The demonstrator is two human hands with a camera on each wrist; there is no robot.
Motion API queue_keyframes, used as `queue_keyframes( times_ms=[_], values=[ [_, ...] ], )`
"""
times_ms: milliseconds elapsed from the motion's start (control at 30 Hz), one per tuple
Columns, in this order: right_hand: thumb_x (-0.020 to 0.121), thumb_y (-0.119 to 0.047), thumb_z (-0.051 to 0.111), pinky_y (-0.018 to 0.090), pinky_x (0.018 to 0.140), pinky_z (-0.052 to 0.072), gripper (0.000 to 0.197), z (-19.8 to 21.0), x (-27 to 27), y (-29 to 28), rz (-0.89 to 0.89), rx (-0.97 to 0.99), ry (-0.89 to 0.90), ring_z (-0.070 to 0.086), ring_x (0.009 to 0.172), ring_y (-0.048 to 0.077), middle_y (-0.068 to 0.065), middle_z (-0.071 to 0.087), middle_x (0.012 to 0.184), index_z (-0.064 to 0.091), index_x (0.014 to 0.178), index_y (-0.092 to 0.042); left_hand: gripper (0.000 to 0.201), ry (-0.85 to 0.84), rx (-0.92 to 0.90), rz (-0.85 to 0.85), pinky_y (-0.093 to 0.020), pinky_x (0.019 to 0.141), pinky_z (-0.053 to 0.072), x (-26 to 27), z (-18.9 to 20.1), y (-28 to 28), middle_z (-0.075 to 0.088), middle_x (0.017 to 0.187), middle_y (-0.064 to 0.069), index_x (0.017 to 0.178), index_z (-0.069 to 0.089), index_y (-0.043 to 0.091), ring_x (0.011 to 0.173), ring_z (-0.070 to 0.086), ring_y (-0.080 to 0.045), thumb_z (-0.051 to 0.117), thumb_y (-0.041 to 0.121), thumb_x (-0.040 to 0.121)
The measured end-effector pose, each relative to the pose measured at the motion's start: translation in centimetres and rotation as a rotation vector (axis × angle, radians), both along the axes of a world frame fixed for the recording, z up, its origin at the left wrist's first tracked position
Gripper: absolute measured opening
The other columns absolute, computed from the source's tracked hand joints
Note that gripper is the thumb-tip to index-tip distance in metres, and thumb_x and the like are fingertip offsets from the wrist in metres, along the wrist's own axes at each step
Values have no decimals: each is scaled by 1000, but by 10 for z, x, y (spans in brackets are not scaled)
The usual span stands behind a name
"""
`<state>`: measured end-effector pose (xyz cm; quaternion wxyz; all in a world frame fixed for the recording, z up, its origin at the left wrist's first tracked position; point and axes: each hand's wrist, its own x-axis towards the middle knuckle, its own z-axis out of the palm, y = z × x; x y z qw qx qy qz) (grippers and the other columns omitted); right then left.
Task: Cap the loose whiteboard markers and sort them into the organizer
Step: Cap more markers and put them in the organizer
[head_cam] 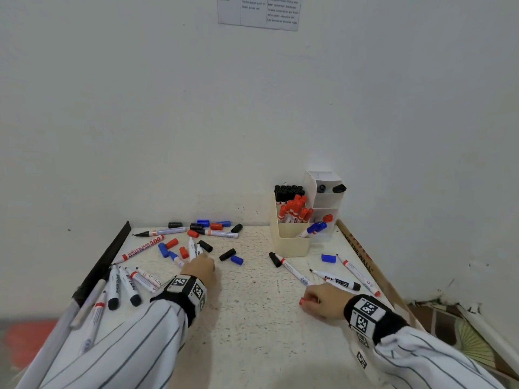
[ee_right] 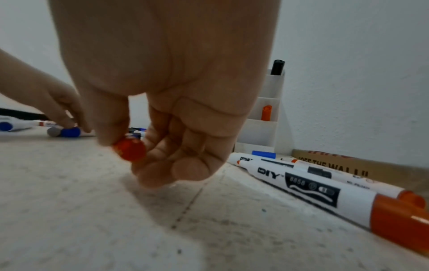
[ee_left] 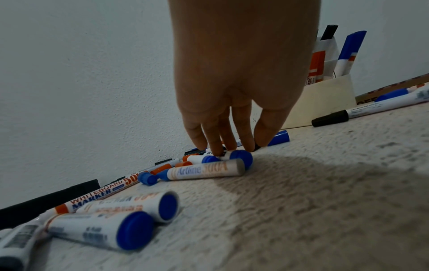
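From the head view, the left hand (head_cam: 200, 266) reached forward into the heap of loose markers (head_cam: 193, 249) and caps on the left half of the bench (head_cam: 252, 318), its fingers out of sight behind the knuckles. The right hand (head_cam: 318, 301) lay low near the front right and pinched a red cap (head_cam: 301, 301) that poked out toward the middle. The organizer (head_cam: 297, 237) stood at the back right against the wall, already holding black, red and blue markers. It was nearer the right hand than the left. Uncapped markers lay just beyond and beside the right hand, their long axes running roughly from the back left to the front right.

From the left wrist view, the fingertips (ee_left: 216, 146) came straight down onto a small cluster of markers whose blue ends (ee_left: 241, 158) faced the camera. Whether they had closed on one could not be told; the fingers looked fairly straight and only touching.

From the right wrist view, thumb and forefinger held the red cap (ee_right: 130, 149), with the other fingers curled beneath it. A red-ended marker (ee_right: 313, 190) lay just to the right, its length running from near the organizer toward the camera. That marker looked like the likely match, so the cap would have to turn toward the nib at its far end.
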<state>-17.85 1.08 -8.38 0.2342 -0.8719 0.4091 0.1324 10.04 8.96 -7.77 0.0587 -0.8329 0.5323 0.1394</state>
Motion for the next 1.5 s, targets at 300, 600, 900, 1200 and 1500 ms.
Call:
queue_keyframes(
  times_ms=[300,600,900,1200,1500],
  values=[
    [102,-22,26,21,94,37,34,7,10,-31,-256,-102,-307,53,113,18,6,56,126,43,129,-9,34,148,-183,-101,-36,102,40,-56,-5,-27,43,131,-5,126,50,15,119,45,-21,44,20,94],
    [97,-21,41,18,59,41,7,3,-6,-50,-492,-123,-578,54,69,10,3,63,84,43,103,-17,46,245,-77,-478,-49,108,30,-145,-23,-60,28,150,-4,142,32,20,137,25,-32,30,29,98],
    [91,-14,51,28,70,47,15,9,0,-53,-538,-39,-682,55,76,20,11,63,97,45,104,-19,41,126,-11,-296,-42,94,42,-131,-19,-61,48,123,-8,126,48,20,117,45,-27,32,43,95],
    [86,-6,57,9,68,39,13,11,18,-45,-417,-171,-657,51,74,4,1,56,98,58,89,-18,36,211,-28,-182,-39,93,46,-121,-18,-49,48,125,-9,125,47,17,111,53,-26,40,35,94],
    [88,4,52,5,70,38,18,7,41,-34,-474,-132,-678,50,74,-3,-5,56,85,57,103,-6,34,549,-248,4,-26,83,46,-87,-18,-28,54,118,-10,122,42,17,94,54,-18,50,7,90]
  ],
)
